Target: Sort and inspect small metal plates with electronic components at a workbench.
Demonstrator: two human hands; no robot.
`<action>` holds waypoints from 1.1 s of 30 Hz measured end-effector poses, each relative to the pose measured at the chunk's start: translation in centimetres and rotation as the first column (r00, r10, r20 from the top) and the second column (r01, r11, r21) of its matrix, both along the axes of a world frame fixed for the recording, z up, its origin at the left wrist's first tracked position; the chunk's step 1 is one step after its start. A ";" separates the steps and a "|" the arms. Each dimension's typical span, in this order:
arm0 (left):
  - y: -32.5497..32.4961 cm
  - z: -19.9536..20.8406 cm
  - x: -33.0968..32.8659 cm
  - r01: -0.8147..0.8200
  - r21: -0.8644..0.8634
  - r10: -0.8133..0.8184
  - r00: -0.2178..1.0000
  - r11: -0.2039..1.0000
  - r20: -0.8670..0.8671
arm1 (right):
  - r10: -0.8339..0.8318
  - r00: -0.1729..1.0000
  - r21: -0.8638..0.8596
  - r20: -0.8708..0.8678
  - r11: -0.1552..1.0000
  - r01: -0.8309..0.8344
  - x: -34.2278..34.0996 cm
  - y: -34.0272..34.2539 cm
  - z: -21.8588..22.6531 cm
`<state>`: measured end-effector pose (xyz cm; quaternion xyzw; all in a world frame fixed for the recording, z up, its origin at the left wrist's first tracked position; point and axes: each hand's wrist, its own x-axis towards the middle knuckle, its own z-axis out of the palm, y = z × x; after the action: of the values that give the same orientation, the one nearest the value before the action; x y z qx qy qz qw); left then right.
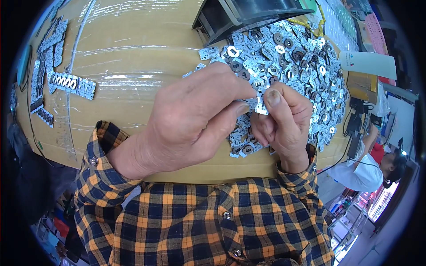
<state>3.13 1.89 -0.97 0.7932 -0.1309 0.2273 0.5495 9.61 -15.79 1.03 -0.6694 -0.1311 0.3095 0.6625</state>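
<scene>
Thumb and fingers of my right hand (286, 117) pinch a small silvery metal plate (261, 107) with cutouts, held upright over the pile. My left hand (191, 113) comes in from the left, its index fingertip reaching the plate's left edge. A gap shows between the left thumb and index finger; the other left fingers are hidden behind the hand. Under and beyond both hands lies a wide heap of loose metal plates (319, 86), some bearing dark or bright round pieces.
A black plastic bin (248, 13) stands tilted at the heap's far edge. Rows of joined plates (73, 84) lie at the left on the cardboard-covered table (128, 48). A white paper strip (368, 64) and cables (355, 124) are at the right. Another person (361, 173) sits further right.
</scene>
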 end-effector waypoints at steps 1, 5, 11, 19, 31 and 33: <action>0.1 0.0 0.0 -0.003 0.000 0.003 1.000 1.000 -0.001 | -0.005 1.000 0.029 -0.029 1.000 0.006 0.0 0.1 -0.1; 0.2 0.0 0.1 0.005 -0.008 -0.005 1.000 1.000 0.017 | -0.001 0.995 0.106 -0.097 0.994 0.011 -0.2 0.2 0.0; -0.2 -0.2 0.1 -0.052 0.008 0.051 0.997 0.999 0.063 | 0.068 0.982 0.167 -0.176 0.985 -0.039 0.2 -0.5 -0.2; 0.2 0.2 0.1 -0.035 -0.044 0.035 0.999 0.998 0.011 | -0.021 0.996 0.073 -0.091 0.997 0.028 -0.5 0.3 0.1; 0.3 1.0 -0.4 -0.024 -0.590 -0.300 0.844 0.807 -0.444 | -0.002 0.859 -0.142 0.512 0.986 0.088 -0.2 -0.7 0.0; 0.3 0.8 -0.5 0.013 -0.595 -0.324 0.848 0.804 -0.419 | 0.038 0.914 -0.134 0.404 0.991 0.019 -0.4 -0.4 0.2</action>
<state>2.66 2.14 -0.21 0.6070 0.0179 -0.0096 0.7945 9.16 -16.20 1.19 -0.7616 -0.2475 0.1756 0.5726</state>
